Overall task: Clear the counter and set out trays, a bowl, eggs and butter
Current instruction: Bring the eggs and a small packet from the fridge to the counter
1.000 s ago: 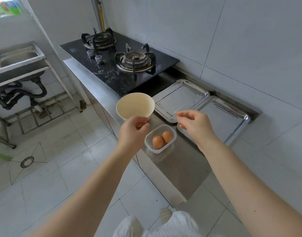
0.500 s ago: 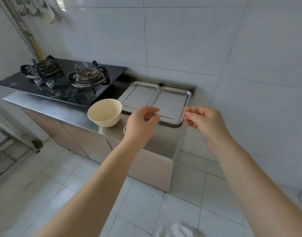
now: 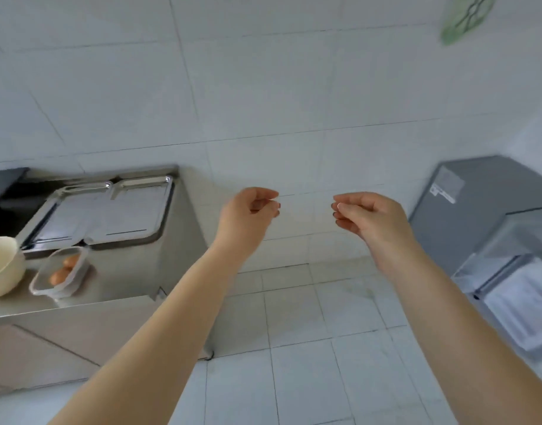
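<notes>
In the head view, two trays [image 3: 107,213], the bowl [image 3: 1,265] and the boxed eggs [image 3: 62,269] sit on the counter [image 3: 125,271]. Both the left hand [image 3: 248,214] and right hand [image 3: 370,217] hang loosely curled, holding nothing. Butter looks outstanding (none visible); the next move likely calls for reaching the grey fridge [image 3: 490,216].

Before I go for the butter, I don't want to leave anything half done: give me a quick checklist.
1. Two trays side by side on the counter: ok.
2. Bowl set out: ok.
3. Eggs in their clear container: ok.
4. Butter on the counter: not ok, none in view.
5. Left hand and right hand holding nothing: ok.
6. Fridge holds butter: cannot tell.
</notes>
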